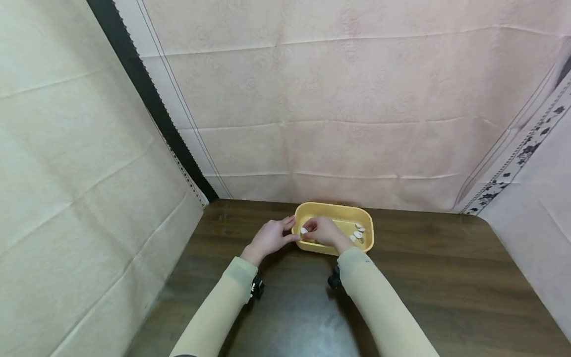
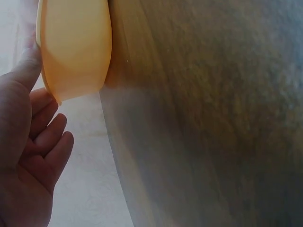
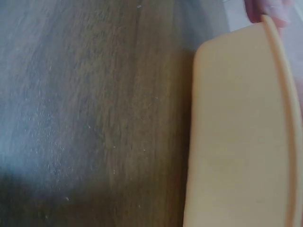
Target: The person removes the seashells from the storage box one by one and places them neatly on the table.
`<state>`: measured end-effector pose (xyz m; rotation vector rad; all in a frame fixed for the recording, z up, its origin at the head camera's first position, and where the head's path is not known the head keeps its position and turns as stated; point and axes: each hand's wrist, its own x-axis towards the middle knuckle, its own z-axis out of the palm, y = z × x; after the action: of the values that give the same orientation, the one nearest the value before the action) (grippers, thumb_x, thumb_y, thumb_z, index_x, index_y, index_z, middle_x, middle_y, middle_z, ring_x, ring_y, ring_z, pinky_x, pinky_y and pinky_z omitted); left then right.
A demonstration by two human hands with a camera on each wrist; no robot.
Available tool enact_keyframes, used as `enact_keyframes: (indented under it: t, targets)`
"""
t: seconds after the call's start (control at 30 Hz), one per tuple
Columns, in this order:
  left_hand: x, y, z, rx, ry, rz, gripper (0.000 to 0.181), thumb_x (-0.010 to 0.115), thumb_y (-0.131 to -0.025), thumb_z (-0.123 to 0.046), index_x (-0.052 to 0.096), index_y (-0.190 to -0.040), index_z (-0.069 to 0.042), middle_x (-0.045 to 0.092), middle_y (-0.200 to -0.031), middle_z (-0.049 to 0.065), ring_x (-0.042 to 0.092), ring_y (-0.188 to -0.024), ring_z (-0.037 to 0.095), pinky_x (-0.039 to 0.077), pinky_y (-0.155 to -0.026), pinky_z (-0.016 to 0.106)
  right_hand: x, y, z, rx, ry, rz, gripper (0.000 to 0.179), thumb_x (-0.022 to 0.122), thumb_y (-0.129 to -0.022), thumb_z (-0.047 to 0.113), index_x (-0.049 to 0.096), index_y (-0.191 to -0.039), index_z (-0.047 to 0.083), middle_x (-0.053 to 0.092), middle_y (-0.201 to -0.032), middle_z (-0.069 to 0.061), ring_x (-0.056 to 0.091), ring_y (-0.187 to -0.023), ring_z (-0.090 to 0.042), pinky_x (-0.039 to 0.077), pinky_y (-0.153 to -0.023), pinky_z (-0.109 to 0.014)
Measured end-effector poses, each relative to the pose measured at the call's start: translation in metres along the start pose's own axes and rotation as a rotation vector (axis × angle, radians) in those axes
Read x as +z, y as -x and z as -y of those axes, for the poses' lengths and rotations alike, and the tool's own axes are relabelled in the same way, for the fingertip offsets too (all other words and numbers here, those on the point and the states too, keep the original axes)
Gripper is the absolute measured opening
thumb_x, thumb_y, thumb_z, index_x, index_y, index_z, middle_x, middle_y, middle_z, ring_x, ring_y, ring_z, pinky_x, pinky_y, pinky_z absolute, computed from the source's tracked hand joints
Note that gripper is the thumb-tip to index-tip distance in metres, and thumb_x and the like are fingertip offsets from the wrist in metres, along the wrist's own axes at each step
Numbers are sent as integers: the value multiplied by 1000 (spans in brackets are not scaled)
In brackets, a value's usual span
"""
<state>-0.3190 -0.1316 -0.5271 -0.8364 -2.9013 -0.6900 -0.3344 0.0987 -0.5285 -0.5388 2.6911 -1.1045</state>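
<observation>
A shallow yellow plastic tray with rounded corners sits on the table. My left hand holds its left end, thumb and fingers at the rim; the left wrist view shows the thumb against the rim and the other fingers curled by the corner. Over the tray's left half, my right hand reaches inside, thumb and fingertips pinching a small white piece. Several similar white, flat, roundish pieces lie at the tray's right end. In the right wrist view the tray wall hides most of the right hand.
The dark wood table extends on both sides of the tray and towards me. Close behind the tray, a pale cloth hangs at the table's back edge. More cloth hangs at the left and right.
</observation>
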Motion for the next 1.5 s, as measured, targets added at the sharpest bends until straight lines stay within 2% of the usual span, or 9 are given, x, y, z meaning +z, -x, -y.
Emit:
enact_keyframes:
  t: [0.13,0.27,0.47,0.73,0.97,1.07,1.23,1.37,1.5]
  targets:
    - [-2,0,2,-19,14,-6,73,75,-97,-54,57,-155,-12,55,-157,5,58,-139,27,50,-112,45,-7,8,2,3,-46,-60,28,85,-92,24,80,-116,9,75,-101,1,68,-93,-15,59,-85,-37]
    - [-5,1,3,-48,37,-11,72,77,-97,-53,59,-153,-13,56,-156,5,57,-141,27,49,-114,45,-15,19,8,-32,-58,-94,27,85,-92,22,80,-115,8,75,-98,1,68,-88,-15,58,-78,-34]
    - [-11,1,2,-67,67,-15,72,79,-96,-50,59,-153,-11,56,-156,6,57,-141,29,47,-115,48,-19,35,9,-76,-47,-130,27,88,-91,28,80,-113,13,74,-95,5,67,-85,-13,57,-78,-33]
    - [-9,0,1,-77,81,-5,73,78,-96,-53,59,-154,-13,55,-156,4,56,-142,27,46,-116,48,-10,61,13,-105,-66,-246,26,89,-90,27,82,-110,13,75,-95,6,69,-88,-13,60,-81,-37]
    - [-4,0,2,-80,68,-11,73,78,-96,-54,59,-154,-15,55,-156,1,55,-143,23,47,-116,44,6,93,16,-169,-101,-333,25,92,-87,18,81,-109,13,77,-99,5,71,-89,-12,63,-80,-33]
    - [-3,0,2,-69,75,-15,72,78,-96,-54,59,-154,-14,56,-156,2,55,-143,24,47,-115,45,13,106,16,-179,-117,-328,24,92,-86,17,81,-107,13,76,-96,5,71,-86,-11,62,-76,-31]
    - [0,0,3,-68,79,-10,71,78,-96,-53,59,-154,-15,55,-157,1,55,-143,25,47,-116,46,24,121,13,-209,-86,-245,22,91,-87,15,81,-106,14,73,-92,9,69,-83,-7,60,-74,-28]
    - [2,0,3,-74,81,-8,70,78,-97,-52,59,-154,-16,55,-157,1,55,-143,25,47,-116,46,29,124,8,-221,-40,-196,22,91,-87,14,80,-105,14,72,-91,10,68,-83,-8,60,-75,-29]
    - [4,1,4,-74,80,-10,71,77,-97,-53,58,-154,-16,54,-157,1,54,-143,25,47,-116,45,33,120,5,-195,-23,-163,19,90,-87,13,80,-103,12,72,-87,10,67,-80,-7,59,-75,-29]
